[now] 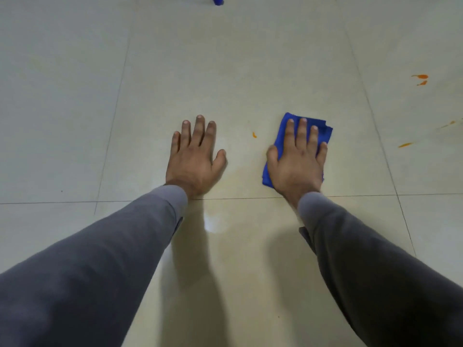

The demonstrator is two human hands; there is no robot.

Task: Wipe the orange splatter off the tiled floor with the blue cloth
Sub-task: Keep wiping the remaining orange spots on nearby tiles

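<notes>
My right hand [298,159] lies flat, fingers straight, pressing a folded blue cloth [324,130] onto the pale tiled floor [225,71]. My left hand [194,156] rests flat on the bare tile to its left, fingers spread. A small orange spot [254,135] sits between the hands, just left of the cloth. More orange splatter lies to the right: two blobs [421,78] farther away, a streak [405,145] and faint marks [448,124] nearer. A faint yellowish smear shows on the tile around my hands.
A blue object [217,0] pokes in at the top edge, cut off by the frame. Dark grout lines cross the floor, one running just below my wrists. Grey sleeves cover both forearms.
</notes>
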